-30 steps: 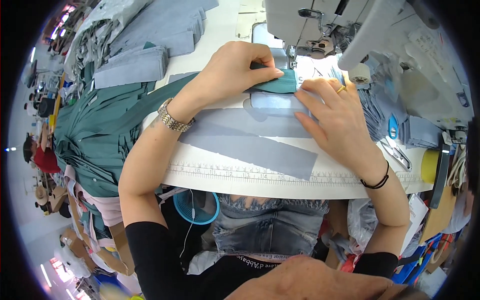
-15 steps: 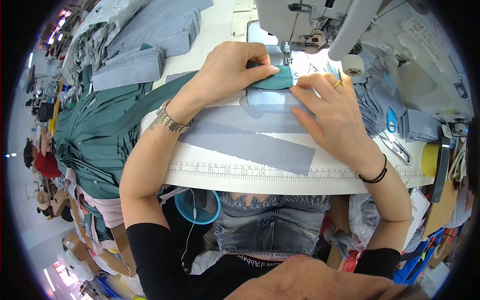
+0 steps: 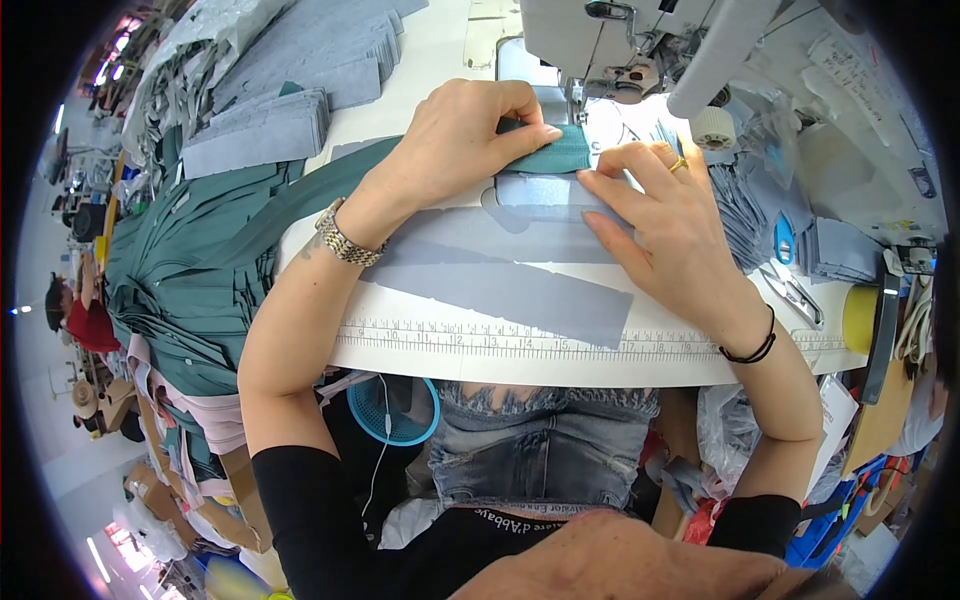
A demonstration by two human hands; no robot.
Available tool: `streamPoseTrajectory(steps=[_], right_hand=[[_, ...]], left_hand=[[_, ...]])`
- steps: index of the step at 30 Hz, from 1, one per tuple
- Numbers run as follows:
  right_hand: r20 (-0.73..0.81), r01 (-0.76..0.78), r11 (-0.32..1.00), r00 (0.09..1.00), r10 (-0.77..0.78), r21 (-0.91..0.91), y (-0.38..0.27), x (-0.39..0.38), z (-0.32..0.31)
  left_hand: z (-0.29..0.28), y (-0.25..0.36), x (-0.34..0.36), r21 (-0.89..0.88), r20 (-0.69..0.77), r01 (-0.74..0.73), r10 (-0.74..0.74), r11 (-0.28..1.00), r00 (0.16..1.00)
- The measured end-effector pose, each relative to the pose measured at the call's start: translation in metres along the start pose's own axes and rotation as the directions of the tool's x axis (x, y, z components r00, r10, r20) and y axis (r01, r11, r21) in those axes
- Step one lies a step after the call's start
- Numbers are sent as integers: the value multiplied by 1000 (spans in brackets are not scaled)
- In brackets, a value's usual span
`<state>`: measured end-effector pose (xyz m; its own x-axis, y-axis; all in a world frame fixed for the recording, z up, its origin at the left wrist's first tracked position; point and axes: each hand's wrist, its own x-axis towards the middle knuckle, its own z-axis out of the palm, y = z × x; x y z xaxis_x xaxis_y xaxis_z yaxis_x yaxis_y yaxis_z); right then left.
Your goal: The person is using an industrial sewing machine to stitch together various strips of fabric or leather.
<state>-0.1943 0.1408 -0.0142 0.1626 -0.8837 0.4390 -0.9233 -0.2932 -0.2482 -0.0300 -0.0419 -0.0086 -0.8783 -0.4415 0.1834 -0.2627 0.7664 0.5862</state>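
Observation:
A dark green fabric strip (image 3: 560,155) lies with its right end just in front of the sewing machine's presser foot (image 3: 577,100). My left hand (image 3: 455,130) pinches it between thumb and fingers, just left of the foot. From there the strip trails leftward under my left wrist to a heap of green pieces (image 3: 200,235). At the strip's right end, the index fingertip of my right hand (image 3: 660,215) touches its near edge. That hand's thumb stands apart from the index finger, over the table. The underside of the strip is hidden.
Thin grey fabric pieces (image 3: 540,300) lie before me, above a printed ruler (image 3: 480,338) along the table edge. Stacked grey pieces (image 3: 260,130) stand at the far left. Rightward are blue-handled snips (image 3: 783,240), metal scissors (image 3: 793,295) and yellow tape (image 3: 859,318). A blue basket (image 3: 435,410) sits below.
The machine and table have shifted slightly in the view. Both hands stay nearly in place at the green strip, the left still pinching it.

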Motion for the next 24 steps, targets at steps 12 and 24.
streamPoseTrajectory(steps=[12,24], right_hand=[[-15,-43,999,999,43,-14,-1,1,1],[-16,-22,1000,1000,22,-7,-2,0,3]], left_hand=[[2,-1,0,22,-32,-12,13,1000,999],[3,-2,-1,29,-37,-24,25,999,999]])
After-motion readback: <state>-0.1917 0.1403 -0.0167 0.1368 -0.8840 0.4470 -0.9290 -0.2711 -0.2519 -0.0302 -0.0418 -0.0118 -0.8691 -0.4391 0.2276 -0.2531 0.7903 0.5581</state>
